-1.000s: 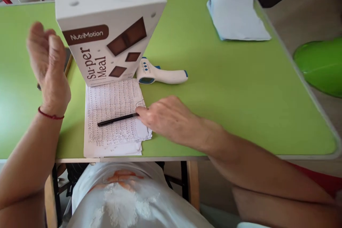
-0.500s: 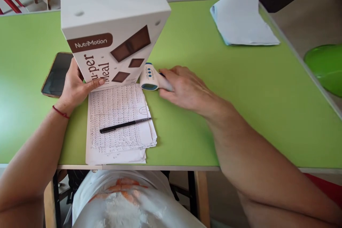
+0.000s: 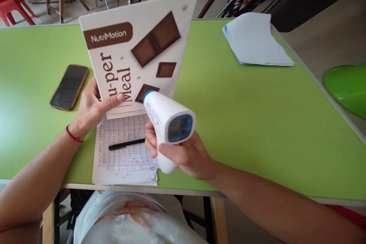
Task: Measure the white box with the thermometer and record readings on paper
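In the head view, gripping the white box at its lower left with the left hand, with the thumb on its front and other fingers mostly hidden. Placed over the far end of the papers; cannot tell whether touching them. Clasping the thermometer by its handle with the right hand, with fingers wrapped round, aiming its nose boxward. Seemingly done: grasping and aligning both. Seemingly left: any reading, with the screen too dark to make out.

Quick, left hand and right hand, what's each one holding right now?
Left hand: closed on the lower side of the NutriMotion box, thumb across its front.
Right hand: closed around the handle of the white thermometer gun.
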Tool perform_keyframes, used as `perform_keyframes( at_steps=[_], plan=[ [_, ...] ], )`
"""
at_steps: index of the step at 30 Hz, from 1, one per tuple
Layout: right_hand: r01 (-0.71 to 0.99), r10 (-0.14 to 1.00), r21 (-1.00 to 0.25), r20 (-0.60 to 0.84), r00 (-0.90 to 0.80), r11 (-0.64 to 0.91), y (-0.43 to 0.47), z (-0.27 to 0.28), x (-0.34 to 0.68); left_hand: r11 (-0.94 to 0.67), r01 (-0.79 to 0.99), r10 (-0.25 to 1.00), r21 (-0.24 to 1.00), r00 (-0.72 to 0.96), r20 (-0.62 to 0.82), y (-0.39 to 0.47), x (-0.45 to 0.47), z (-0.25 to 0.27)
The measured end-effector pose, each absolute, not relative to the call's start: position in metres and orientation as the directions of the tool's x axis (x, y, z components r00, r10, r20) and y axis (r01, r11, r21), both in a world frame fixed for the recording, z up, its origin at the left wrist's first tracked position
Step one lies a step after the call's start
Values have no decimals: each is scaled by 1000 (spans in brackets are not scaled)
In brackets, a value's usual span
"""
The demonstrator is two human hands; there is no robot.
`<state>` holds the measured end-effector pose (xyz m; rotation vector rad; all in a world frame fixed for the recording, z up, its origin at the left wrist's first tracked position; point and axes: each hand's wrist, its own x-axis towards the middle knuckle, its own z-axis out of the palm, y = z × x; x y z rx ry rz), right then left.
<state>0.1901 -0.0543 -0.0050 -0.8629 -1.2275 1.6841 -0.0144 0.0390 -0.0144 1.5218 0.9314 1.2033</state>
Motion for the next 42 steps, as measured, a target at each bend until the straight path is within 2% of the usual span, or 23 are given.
perform_keyframes(
  at_steps=[3,8,13,19,29,34,39,42],
  plan=[
    [-219,935,-958,-105,-339,-187,-54,-15,187,-227,51,957,973,197,213,38,-14,-18],
    [-188,963,-969,-112,-246,-161,-51,-18,186,-222,62,958,973,201,205,40,-14,-19],
    [-198,950,-962,-128,-284,-189,-50,-17,187,-239,57,958,969,177,226,39,-13,-18],
    [-187,945,-976,-49,-322,-114,-48,-12,188,-250,27,952,968,188,240,38,-11,-16],
    [-176,938,-976,-65,-339,-131,-48,-9,189,-242,48,956,969,181,230,41,-15,-20],
    [-131,943,-990,-14,-332,-60,-48,-10,191,-229,34,957,973,193,219,40,-15,-18],
    [-68,952,-995,-42,-303,-66,-47,-16,191,-253,38,951,967,191,242,39,-13,-16],
    [-22,952,-1000,13,-306,6,-44,-15,196,-276,16,942,961,203,267,41,-13,-15]
  ],
)
